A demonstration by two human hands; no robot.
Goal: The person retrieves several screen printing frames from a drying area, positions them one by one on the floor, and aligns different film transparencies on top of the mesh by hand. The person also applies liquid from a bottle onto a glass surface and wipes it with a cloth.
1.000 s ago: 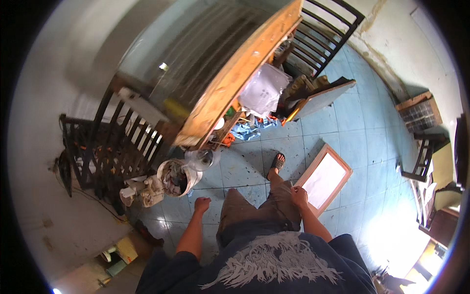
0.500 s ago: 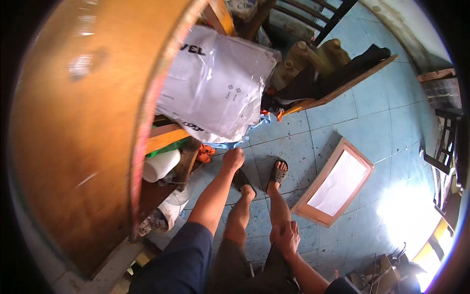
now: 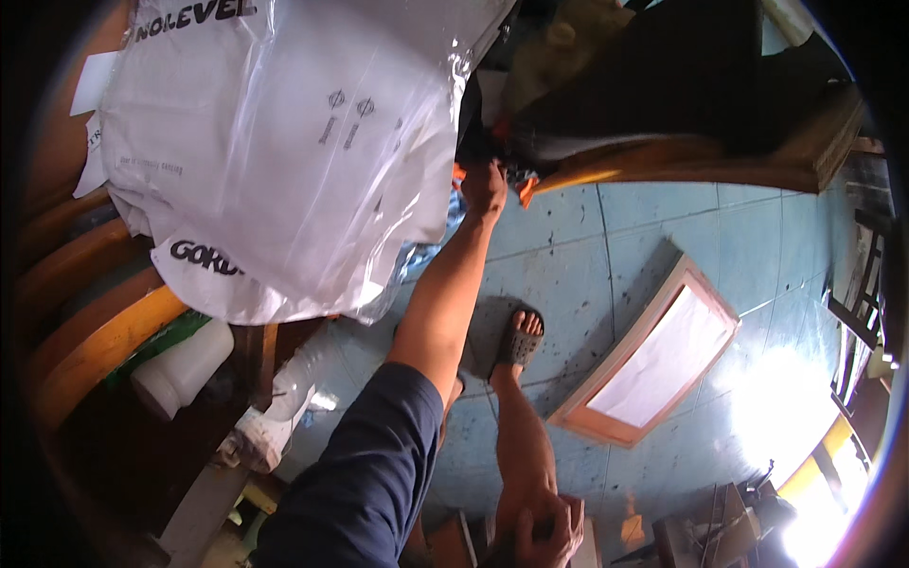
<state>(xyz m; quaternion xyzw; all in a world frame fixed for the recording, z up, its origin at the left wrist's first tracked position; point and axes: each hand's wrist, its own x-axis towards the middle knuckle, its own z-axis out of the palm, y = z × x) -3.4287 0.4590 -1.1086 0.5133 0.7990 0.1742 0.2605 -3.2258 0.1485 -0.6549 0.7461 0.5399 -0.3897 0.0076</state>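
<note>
My left hand [image 3: 486, 192] reaches far forward, its fingers curled closed beside a dark bundle of cloth [image 3: 488, 142] and a scrap of orange cloth [image 3: 526, 189]. What the fingertips grip, if anything, is hidden. Left of it lies a stack of white printed sheets [image 3: 284, 161] in clear plastic, overhanging a wooden shelf. Bluish plastic [image 3: 417, 256] shows under the stack's right edge. My right hand [image 3: 552, 532] rests on my bent leg near the knee, fingers loosely apart, holding nothing.
A wooden frame with a white panel [image 3: 647, 360] lies on the blue tiled floor. A white plastic container [image 3: 185, 369] sits on the lower shelf. At the upper right, a wooden board [image 3: 701, 175] carries dark material. Scrap pieces [image 3: 724, 525] pile up at lower right.
My view has come closer to the sheets, and the large wooden surface at the left has left it. My left hand has stretched forward to the dark cloth. My right hand stays on my leg.
</note>
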